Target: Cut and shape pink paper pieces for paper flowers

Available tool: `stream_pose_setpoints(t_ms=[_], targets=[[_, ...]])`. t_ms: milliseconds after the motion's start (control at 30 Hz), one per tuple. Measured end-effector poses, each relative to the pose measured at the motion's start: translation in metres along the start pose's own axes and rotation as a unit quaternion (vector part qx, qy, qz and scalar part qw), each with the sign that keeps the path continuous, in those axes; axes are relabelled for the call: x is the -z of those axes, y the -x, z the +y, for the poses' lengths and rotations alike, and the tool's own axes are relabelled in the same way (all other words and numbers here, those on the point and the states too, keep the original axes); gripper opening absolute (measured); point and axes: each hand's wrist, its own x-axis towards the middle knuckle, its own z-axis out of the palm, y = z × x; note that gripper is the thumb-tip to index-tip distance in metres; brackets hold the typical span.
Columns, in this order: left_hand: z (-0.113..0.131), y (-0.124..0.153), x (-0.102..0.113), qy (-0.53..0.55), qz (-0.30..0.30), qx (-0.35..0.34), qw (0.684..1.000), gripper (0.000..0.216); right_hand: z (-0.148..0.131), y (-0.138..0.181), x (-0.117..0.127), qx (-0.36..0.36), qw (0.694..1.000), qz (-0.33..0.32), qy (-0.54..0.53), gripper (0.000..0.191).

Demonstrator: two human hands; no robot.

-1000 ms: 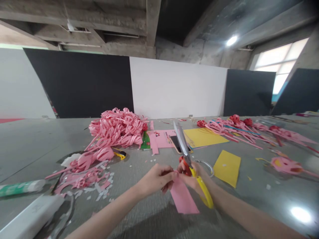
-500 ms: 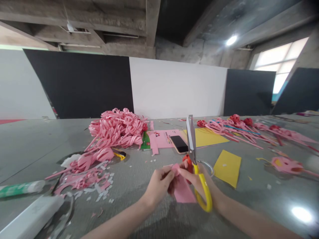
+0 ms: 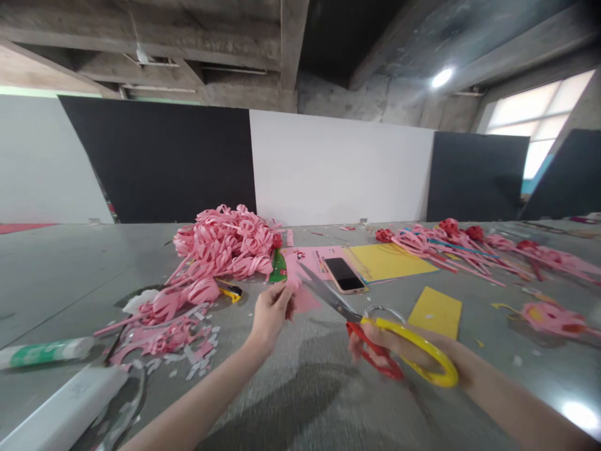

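My left hand (image 3: 271, 312) pinches a small pink paper piece (image 3: 303, 299) above the grey table (image 3: 61, 263). My right hand (image 3: 399, 347) grips scissors (image 3: 370, 326) with red and yellow handles. Their blades point up and left, with the tips close to the pink paper. Just beyond the blades lies a phone (image 3: 345, 274) on pink and yellow sheets.
A heap of pink paper curls (image 3: 225, 241) sits at the back left, with pink scraps (image 3: 159, 338) nearer. A glue stick (image 3: 42, 352) and a white tube (image 3: 61, 410) lie at the left. A yellow sheet (image 3: 436, 311) and pink paper flowers (image 3: 469, 247) lie to the right.
The scissors swung from upright to pointing left. My hands moved apart. The pink paper rose from the table with my left hand and now looks smaller.
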Motion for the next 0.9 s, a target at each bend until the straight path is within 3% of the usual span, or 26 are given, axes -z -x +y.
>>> stream_pose_setpoints(t_ms=[67,233,467,667,833,900], targets=[[0.001,-0.002,0.003,0.011,0.010,-0.005,1.000,0.032,-0.002,0.000,-0.001,-0.038,0.999,-0.032,-0.005,0.041],[0.004,-0.002,0.006,0.037,0.039,-0.011,0.998,0.032,0.004,-0.004,-0.001,-0.049,0.999,-0.019,-0.011,0.043],[0.005,0.000,0.004,0.055,0.019,-0.021,0.998,0.028,0.014,-0.007,-0.002,-0.052,0.998,-0.033,0.010,0.047],[0.007,0.002,0.000,0.056,-0.012,-0.011,0.998,0.030,0.005,-0.002,-0.008,-0.023,0.999,0.024,0.019,0.048],[0.014,0.010,-0.006,0.052,-0.079,0.002,0.995,0.033,0.009,-0.004,-0.009,-0.023,0.999,0.032,0.007,0.046],[0.017,0.014,-0.009,0.061,-0.098,0.009,0.993,0.033,0.016,-0.006,-0.009,-0.007,0.996,0.089,0.014,0.046]])
